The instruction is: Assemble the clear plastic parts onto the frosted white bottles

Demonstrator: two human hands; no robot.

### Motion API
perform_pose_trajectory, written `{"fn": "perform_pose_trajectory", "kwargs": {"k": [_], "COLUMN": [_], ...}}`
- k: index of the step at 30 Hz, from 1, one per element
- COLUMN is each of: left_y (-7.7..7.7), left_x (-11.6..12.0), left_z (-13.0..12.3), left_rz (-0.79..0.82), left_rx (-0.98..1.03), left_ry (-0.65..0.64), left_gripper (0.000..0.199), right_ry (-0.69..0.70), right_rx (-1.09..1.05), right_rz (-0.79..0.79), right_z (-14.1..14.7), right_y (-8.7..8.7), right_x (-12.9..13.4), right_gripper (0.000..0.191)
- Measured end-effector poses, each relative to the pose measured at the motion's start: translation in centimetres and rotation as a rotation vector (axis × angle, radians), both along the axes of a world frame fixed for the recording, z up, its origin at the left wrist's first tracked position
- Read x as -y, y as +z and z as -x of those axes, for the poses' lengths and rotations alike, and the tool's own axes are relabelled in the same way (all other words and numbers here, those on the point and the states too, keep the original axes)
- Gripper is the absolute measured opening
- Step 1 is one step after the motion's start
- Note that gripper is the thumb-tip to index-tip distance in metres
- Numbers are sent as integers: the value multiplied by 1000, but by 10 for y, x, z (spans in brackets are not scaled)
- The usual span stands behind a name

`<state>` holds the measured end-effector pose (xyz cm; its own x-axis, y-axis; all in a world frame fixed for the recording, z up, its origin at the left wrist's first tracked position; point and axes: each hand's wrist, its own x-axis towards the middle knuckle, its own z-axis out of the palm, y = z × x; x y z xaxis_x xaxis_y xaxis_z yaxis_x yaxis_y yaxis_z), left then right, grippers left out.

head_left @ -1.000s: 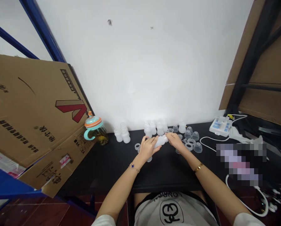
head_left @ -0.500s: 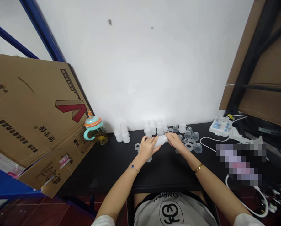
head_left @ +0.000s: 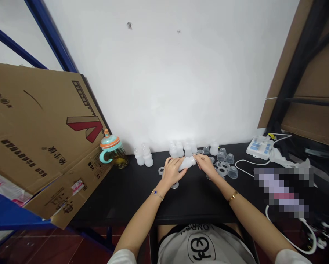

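Both my hands meet over a black table [head_left: 120, 205], holding a frosted white plastic bottle [head_left: 187, 163] that lies on its side. My left hand [head_left: 174, 172] wraps its wider body. The fingertips of my right hand [head_left: 204, 165] pinch its narrow end. Behind them stand several frosted bottles [head_left: 178, 150], with a further group [head_left: 144, 156] to the left. Clear plastic cups [head_left: 230, 158] and clear rings [head_left: 221, 171] lie to the right of my right hand. A clear ring [head_left: 161, 171] and a clear round piece [head_left: 174, 185] sit close to my left hand.
A flattened cardboard box [head_left: 43, 139] leans in from the left, beside a teal-and-orange lidded glass cup [head_left: 112, 151]. A white control unit with blue keys [head_left: 259, 147] and its white cable [head_left: 249, 165] lie at the right, near a blurred patch [head_left: 282, 192].
My hands and the bottle stay almost in the same grip and place. The whole view shifts slightly with my head.
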<state>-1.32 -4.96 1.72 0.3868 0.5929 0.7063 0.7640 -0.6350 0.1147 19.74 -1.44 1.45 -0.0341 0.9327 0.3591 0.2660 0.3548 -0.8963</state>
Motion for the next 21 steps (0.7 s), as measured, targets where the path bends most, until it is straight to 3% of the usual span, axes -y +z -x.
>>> {"fn": "perform_pose_trajectory", "kwargs": {"k": [8,12,17,21], "left_y": [7,9,8,4], "left_x": [-2,-6,-11,-17], "left_z": [3,9,12,9], "left_rz": [-6,5,148,337], "left_rx": [34,144,426,786], "left_ry": [41,112,156,1], "left_gripper": [39,39,43,43], "right_ry": [7,51,32,13], "right_rx": [-74,-181,-192,-108], "right_rz": [28,36,26,8], "right_z": [4,2,0,0], "right_y": [4,10,11,8], "right_x": [6,9,9,7], "right_gripper": [52,56,58,51]}}
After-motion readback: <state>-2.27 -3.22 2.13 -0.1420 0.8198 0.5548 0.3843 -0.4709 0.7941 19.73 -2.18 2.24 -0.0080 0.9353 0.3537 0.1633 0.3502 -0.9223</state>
